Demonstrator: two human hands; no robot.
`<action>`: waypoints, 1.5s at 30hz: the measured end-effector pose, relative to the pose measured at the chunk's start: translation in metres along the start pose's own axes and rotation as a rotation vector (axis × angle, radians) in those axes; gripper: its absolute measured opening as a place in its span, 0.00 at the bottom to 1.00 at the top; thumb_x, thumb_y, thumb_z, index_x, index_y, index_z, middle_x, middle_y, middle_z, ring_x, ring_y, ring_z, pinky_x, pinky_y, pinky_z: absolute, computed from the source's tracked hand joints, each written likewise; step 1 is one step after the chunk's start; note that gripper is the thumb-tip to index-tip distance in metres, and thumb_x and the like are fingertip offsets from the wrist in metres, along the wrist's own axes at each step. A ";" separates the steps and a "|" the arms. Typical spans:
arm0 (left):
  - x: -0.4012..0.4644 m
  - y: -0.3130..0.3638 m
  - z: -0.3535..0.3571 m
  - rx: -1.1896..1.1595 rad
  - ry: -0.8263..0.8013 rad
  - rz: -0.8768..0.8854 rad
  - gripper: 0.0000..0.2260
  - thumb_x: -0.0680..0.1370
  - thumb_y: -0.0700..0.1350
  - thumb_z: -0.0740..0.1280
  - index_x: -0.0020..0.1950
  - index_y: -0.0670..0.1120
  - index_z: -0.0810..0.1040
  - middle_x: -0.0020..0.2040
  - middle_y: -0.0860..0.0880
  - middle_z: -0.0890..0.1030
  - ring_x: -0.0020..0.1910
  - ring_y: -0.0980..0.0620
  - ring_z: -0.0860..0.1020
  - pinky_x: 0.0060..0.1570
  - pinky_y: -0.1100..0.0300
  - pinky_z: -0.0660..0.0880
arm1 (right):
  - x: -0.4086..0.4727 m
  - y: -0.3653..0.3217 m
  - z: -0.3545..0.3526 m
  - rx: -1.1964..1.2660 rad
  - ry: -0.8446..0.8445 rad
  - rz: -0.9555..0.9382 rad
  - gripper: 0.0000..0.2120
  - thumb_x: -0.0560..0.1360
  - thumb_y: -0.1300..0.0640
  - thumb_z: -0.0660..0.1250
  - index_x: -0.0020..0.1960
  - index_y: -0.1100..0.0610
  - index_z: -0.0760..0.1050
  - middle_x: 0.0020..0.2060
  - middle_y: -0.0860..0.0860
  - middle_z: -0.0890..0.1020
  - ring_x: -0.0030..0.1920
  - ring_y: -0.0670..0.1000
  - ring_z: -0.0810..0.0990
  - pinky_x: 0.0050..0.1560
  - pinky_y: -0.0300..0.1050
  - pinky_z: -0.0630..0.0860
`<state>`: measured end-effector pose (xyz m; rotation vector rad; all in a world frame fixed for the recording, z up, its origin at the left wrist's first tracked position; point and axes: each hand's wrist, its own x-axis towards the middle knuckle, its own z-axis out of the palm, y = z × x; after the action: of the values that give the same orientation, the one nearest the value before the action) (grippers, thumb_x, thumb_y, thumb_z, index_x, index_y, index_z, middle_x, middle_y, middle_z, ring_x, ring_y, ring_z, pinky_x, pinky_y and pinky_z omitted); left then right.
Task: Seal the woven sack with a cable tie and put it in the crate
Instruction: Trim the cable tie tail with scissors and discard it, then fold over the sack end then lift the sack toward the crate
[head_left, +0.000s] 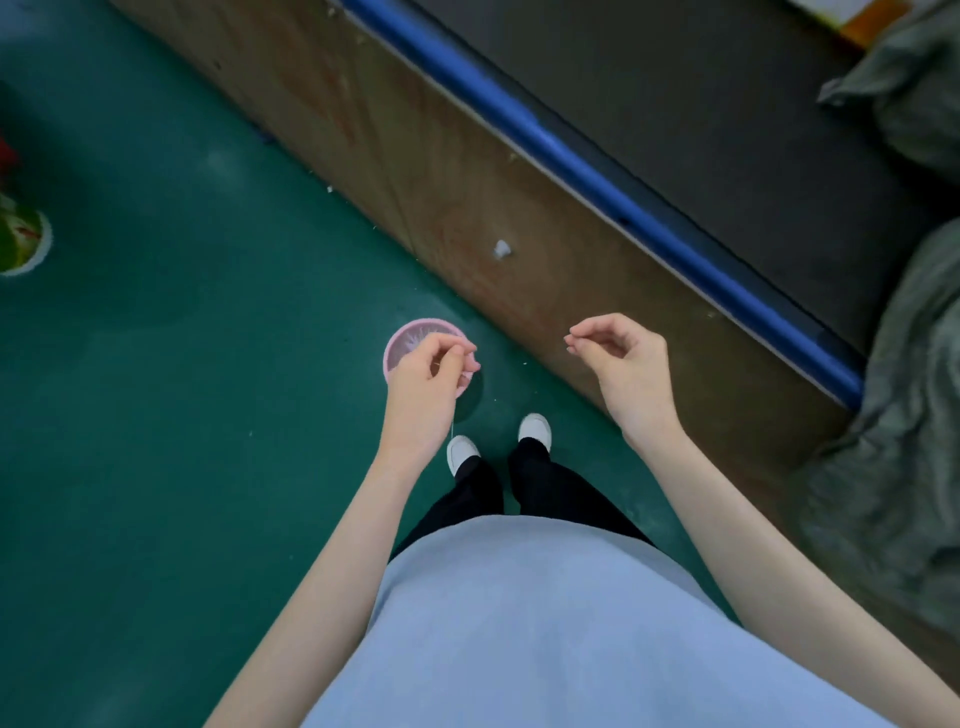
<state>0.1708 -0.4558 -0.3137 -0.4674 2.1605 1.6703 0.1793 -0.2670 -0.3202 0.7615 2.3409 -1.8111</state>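
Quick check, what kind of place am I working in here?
Probably a warehouse or packing workshop: painted green floor, a long blue-edged workbench with wooden side panel, grey-green sacks heaped at its end.

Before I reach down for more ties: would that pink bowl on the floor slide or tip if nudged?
The pink bowl looks like thin plastic, so probably light. The green floor looks smooth, so a nudge would likely slide it. It is low and wide, so tipping seems unlikely.

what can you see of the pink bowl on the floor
The pink bowl is a small round dish that looks like plastic, standing upright on the green floor near the wooden base of the table. Thin pale strands, perhaps cable ties, lie fanned inside. The left hand hangs in front of it and hides its right part, pinching a thin pale strand; whether the hand touches the bowl cannot be told.
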 end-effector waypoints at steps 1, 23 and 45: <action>0.001 0.010 0.005 0.023 -0.022 0.029 0.08 0.81 0.38 0.59 0.49 0.42 0.79 0.39 0.50 0.80 0.36 0.57 0.75 0.35 0.75 0.70 | 0.000 -0.004 -0.009 -0.024 0.036 -0.029 0.08 0.72 0.68 0.67 0.42 0.57 0.80 0.39 0.50 0.83 0.42 0.46 0.81 0.48 0.35 0.76; 0.006 0.155 0.294 0.418 -0.386 0.628 0.05 0.80 0.41 0.62 0.52 0.48 0.77 0.48 0.51 0.80 0.46 0.58 0.78 0.45 0.67 0.73 | 0.036 0.003 -0.328 -0.432 0.560 -0.356 0.09 0.72 0.67 0.66 0.51 0.60 0.77 0.49 0.54 0.77 0.53 0.56 0.74 0.54 0.44 0.68; 0.034 0.168 0.426 0.194 -0.657 0.017 0.25 0.78 0.52 0.65 0.73 0.46 0.64 0.65 0.50 0.75 0.63 0.51 0.75 0.63 0.54 0.72 | 0.067 0.053 -0.361 0.496 0.328 0.210 0.13 0.71 0.71 0.68 0.50 0.56 0.80 0.42 0.47 0.85 0.45 0.46 0.83 0.50 0.41 0.79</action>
<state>0.0976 -0.0036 -0.2854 0.1457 1.7954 1.3467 0.2265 0.0997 -0.2847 1.3985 1.8720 -2.3387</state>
